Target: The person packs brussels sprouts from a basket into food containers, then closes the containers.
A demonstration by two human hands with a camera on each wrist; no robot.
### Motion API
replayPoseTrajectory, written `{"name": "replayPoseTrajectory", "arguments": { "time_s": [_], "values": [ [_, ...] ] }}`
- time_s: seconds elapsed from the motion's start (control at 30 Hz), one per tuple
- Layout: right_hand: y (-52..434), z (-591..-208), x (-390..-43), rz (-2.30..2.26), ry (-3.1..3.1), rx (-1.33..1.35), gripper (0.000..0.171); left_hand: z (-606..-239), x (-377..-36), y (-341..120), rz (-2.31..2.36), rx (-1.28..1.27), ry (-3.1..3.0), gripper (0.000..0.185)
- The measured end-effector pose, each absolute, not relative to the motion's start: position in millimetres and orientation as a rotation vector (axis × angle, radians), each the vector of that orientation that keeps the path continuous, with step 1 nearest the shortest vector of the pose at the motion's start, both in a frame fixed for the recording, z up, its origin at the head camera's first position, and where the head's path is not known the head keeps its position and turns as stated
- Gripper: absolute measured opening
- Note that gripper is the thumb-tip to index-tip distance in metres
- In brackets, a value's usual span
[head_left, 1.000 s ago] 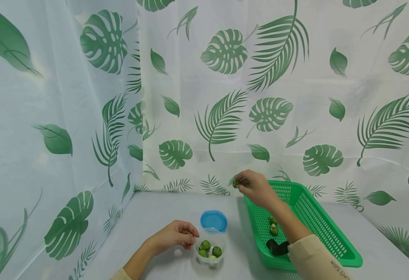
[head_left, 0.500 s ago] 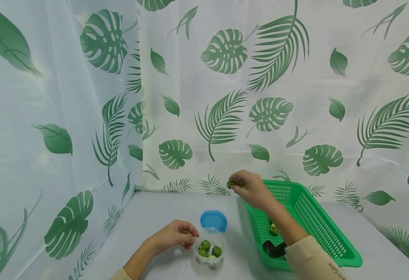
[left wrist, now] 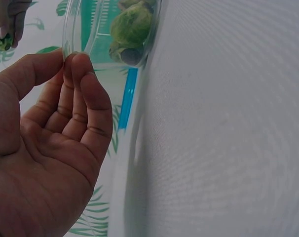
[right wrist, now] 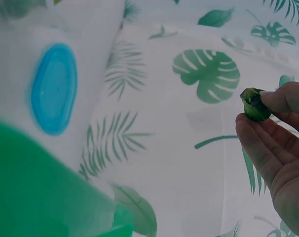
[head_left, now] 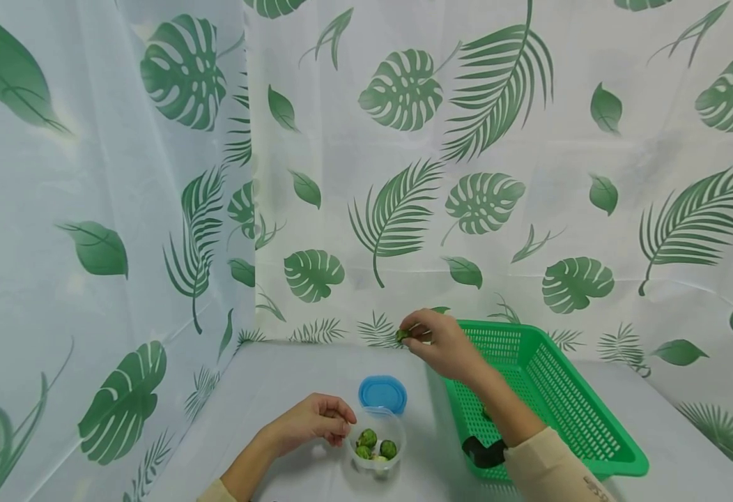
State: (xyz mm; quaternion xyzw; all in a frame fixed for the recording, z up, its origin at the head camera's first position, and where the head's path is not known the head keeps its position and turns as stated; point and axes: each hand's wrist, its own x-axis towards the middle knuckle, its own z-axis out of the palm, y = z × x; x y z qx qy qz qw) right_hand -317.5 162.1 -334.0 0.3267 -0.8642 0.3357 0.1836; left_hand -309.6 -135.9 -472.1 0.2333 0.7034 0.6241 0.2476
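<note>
1. Right hand [head_left: 444, 341] raised above the table [head_left: 291, 383], just off the left rim of the green basket [head_left: 567, 411], forearm rising from the near right edge and crossing over the basket's near left corner.
2. Fingertips and thumb of that hand pinching a small green sprout [head_left: 403, 335]; in the right wrist view the sprout [right wrist: 254, 104] sits clamped between a fingertip above and the thumb below, cut stem end turned outward, remaining fingers bunched close behind.
3. Sprout held in the air, over the far middle of the table, beyond the blue lid [head_left: 382, 394] and well above it.
4. Dark band [head_left: 482, 452] around the right wrist, cream sleeve [head_left: 554, 467] behind it.
5. Left hand [head_left: 310, 424] low near the table's near edge, forearm coming in from the near left, wrist bent, fingers curled toward the clear round container [head_left: 377, 446].
6. In the left wrist view, palm open to the camera, fingers [left wrist: 83, 91] bent and bunched, tips touching the container's clear rim [left wrist: 70, 37]; thumb alongside, apparently steadying the rim rather than wrapping it.
7. Container standing near the table's near edge, just in front of the blue lid, with several green sprouts [head_left: 375, 444] inside.
8. Blue lid lying flat on the table between container and basket's left side.
9. Leaf-print curtain [head_left: 404, 174] hanging behind and to the left of the table.
</note>
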Motion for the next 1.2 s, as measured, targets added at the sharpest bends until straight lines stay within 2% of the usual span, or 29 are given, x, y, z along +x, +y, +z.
{"name": "replayPoseTrajectory", "arguments": {
  "time_s": [0.43, 0.63, 1.2],
  "values": [
    [147, -342, -309, 1.03, -2.467, 0.953, 0.017, -473, -310, -136, 1.707, 0.633, 1.915, 0.03],
    [145, -346, -307, 1.027, -2.474, 0.961, 0.017, -473, -310, -136, 1.706, 0.622, 1.919, 0.023],
    [138, -365, -298, 0.983, -2.508, 0.998, 0.017, -472, -309, -136, 1.701, 0.621, 1.928, 0.031]
  ]
}}
